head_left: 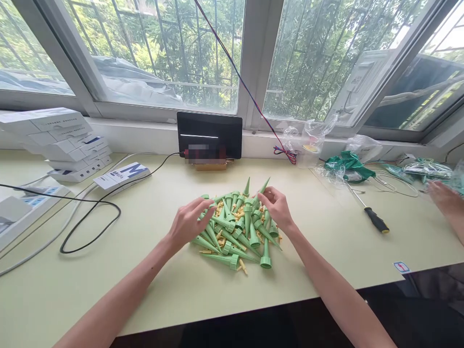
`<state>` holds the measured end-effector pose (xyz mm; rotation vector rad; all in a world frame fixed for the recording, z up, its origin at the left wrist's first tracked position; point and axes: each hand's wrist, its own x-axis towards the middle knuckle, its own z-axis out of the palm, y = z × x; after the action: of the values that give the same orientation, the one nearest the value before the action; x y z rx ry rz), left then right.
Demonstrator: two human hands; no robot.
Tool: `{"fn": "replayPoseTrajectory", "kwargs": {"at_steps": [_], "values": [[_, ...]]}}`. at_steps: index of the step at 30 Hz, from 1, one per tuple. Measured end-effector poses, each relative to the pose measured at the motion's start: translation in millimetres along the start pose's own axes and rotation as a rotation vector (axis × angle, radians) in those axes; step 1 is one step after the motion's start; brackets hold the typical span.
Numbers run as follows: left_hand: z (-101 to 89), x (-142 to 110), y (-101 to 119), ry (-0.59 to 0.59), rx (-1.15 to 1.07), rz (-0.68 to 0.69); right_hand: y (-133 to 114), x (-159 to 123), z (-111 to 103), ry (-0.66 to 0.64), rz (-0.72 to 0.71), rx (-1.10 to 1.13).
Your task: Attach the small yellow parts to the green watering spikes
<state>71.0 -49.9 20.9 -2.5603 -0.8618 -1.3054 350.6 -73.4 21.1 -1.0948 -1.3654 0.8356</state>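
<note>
Green spikes (247, 220) lie between the left grip (186, 221), loosely spread, and right grip (278, 208), hold unclear.

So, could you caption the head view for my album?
Left hand and right hand around heaped green spikes and small yellow pieces on a pale table.

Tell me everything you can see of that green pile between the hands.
The green pile is a loose heap of plastic-looking, pale-green cones with pointed tips and wider collars, mixed with small yellowish pieces. Many lie flat or tilted, pointing various ways; a few tips rise. It rests on the pale table. The left hand and right hand flank it; exact contact is unclear.
</note>
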Motion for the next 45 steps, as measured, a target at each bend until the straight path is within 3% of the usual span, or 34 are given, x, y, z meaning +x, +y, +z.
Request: {"fn": "replayPoseTrajectory", "kwargs": {"at_steps": [4, 9, 17, 28, 45], "values": [[4.3, 3, 23, 0.008, 0.03, 0.254, -16, -15, 21, -0.194, 0.091, 0.197], [9.3, -3, 41, -0.097, -0.001, 0.319, -21, -26, 34, -0.281, 0.155, 0.294], [15.0, -7, 45, -0.055, -0.084, 0.251, -17, -28, 39, -0.349, 0.123, 0.359], [17.0, -14, 52, -0.048, -0.249, 0.012, -20, -28, 37, -0.313, 0.132, 0.404], [13.7, -12, 42, -0.041, -0.24, 0.043, -20, -32, 36, -0.333, 0.147, 0.376]]}}
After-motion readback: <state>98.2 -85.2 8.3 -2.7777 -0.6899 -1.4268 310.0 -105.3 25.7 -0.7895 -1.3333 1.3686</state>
